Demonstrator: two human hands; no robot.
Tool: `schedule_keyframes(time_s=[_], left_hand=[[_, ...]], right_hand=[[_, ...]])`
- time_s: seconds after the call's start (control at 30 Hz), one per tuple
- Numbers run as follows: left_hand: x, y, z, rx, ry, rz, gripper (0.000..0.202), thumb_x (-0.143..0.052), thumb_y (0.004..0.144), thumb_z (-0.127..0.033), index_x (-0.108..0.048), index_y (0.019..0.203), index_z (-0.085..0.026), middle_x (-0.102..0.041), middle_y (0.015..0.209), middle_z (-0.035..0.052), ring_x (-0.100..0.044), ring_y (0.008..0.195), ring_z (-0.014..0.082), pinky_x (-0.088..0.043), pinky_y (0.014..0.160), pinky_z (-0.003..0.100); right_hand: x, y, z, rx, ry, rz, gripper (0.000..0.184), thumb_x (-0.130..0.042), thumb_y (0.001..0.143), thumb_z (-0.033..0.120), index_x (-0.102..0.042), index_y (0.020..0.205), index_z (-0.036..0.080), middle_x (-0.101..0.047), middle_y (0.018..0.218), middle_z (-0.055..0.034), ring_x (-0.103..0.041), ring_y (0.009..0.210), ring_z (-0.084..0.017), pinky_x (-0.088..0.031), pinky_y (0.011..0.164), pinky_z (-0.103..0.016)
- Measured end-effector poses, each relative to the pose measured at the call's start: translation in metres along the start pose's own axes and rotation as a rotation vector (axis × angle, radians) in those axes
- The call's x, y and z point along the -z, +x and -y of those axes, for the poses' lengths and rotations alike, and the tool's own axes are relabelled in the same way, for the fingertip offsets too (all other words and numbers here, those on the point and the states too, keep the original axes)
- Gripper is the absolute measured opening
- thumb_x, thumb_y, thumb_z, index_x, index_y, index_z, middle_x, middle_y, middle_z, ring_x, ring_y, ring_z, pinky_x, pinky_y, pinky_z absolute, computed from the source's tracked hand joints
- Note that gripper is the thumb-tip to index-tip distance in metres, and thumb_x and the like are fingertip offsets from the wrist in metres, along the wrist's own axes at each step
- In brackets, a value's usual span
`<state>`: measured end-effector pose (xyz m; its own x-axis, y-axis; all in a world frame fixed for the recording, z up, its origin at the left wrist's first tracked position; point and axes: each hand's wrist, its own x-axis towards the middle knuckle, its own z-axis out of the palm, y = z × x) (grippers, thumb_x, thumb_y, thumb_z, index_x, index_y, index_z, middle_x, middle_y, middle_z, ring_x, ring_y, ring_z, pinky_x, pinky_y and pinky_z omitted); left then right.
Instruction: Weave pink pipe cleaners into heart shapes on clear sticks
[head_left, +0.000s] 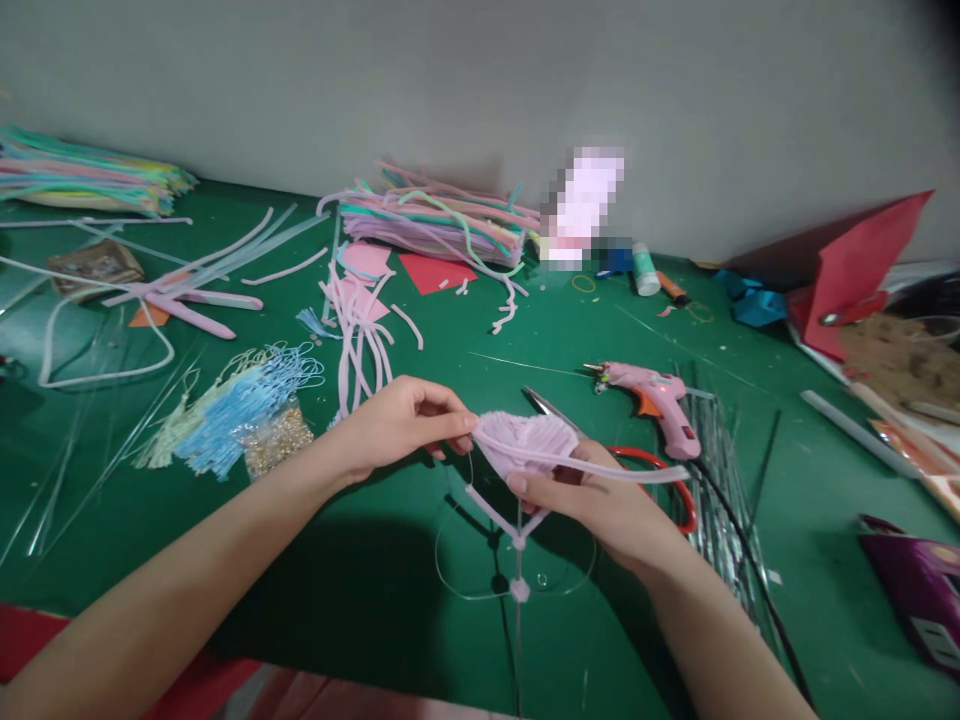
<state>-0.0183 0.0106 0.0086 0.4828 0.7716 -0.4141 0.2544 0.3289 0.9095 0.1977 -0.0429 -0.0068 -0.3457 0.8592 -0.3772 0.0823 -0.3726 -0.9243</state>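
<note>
Above the green table, my right hand [600, 500] grips a fan-shaped lilac pipe-cleaner piece [517, 435], its thumb pressed on the lower edge. My left hand [409, 425] pinches the near end of a lilac pipe cleaner [637, 470] that runs along the front of this piece. The strip's other end sticks out loose past my right hand. Below hang a V-shaped lilac pipe-cleaner part [491, 510], a thin clear loop [441, 565] and a small lilac lump [519, 590] on a thin stem. Red-handled scissors [686, 500] lie partly hidden behind my right hand.
A pink glue gun [660, 395] with a black cord lies right of centre, beside clear sticks [724, 490]. Blue tassels [232, 420] and a bag of gold beads [277, 440] lie left. Pipe-cleaner bundles [442, 225] line the wall. A purple device [911, 590] sits right.
</note>
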Motion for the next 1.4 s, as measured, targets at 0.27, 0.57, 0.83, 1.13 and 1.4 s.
schedule_keyframes(time_s=[0.27, 0.57, 0.83, 1.13, 1.4], left_hand=[[0.003, 0.001, 0.002, -0.065, 0.125, -0.042, 0.019, -0.067, 0.076, -0.035, -0.066, 0.075, -0.016, -0.069, 0.069, 0.0017, -0.061, 0.065, 0.012, -0.05, 0.065, 0.023], [0.01, 0.0, -0.006, -0.059, 0.15, -0.082, 0.014, -0.064, 0.077, -0.03, -0.066, 0.073, -0.016, -0.067, 0.065, -0.0002, -0.06, 0.062, 0.0108, -0.049, 0.063, 0.021], [0.008, 0.001, -0.002, -0.076, 0.144, -0.04, 0.017, -0.065, 0.076, -0.033, -0.066, 0.073, -0.016, -0.068, 0.067, 0.0006, -0.061, 0.063, 0.0115, -0.05, 0.065, 0.022], [0.004, 0.003, 0.003, -0.1, 0.144, 0.007, 0.026, -0.063, 0.079, -0.043, -0.066, 0.076, -0.017, -0.065, 0.069, 0.0006, -0.059, 0.066, 0.012, -0.047, 0.065, 0.022], [-0.007, 0.005, 0.008, -0.044, 0.007, 0.052, 0.029, -0.069, 0.075, -0.043, -0.068, 0.084, -0.015, -0.065, 0.077, 0.0031, -0.058, 0.068, 0.0131, -0.049, 0.063, 0.024]], right_hand=[[0.002, 0.001, 0.0, -0.026, -0.014, -0.02, 0.027, -0.076, 0.071, 0.036, -0.07, 0.09, 0.018, -0.068, 0.075, -0.0018, -0.06, 0.066, -0.013, -0.05, 0.063, -0.026], [0.035, -0.002, 0.005, -0.01, 0.083, -0.195, 0.03, -0.073, 0.074, 0.044, -0.072, 0.09, 0.019, -0.073, 0.087, -0.007, -0.066, 0.078, -0.016, -0.051, 0.075, -0.028], [0.024, 0.003, 0.0, 0.104, -0.091, -0.181, 0.032, -0.064, 0.081, 0.048, -0.064, 0.073, 0.017, -0.062, 0.064, -0.0013, -0.053, 0.059, -0.011, -0.041, 0.057, -0.023], [0.018, 0.004, -0.007, 0.213, -0.201, -0.256, 0.03, -0.06, 0.084, 0.046, -0.057, 0.072, 0.019, -0.056, 0.064, 0.0009, -0.048, 0.058, -0.012, -0.037, 0.053, -0.022], [0.011, 0.004, 0.0, 0.203, -0.235, -0.19, 0.034, -0.058, 0.084, 0.048, -0.055, 0.066, 0.019, -0.053, 0.059, 0.0013, -0.046, 0.055, -0.011, -0.037, 0.051, -0.023]])
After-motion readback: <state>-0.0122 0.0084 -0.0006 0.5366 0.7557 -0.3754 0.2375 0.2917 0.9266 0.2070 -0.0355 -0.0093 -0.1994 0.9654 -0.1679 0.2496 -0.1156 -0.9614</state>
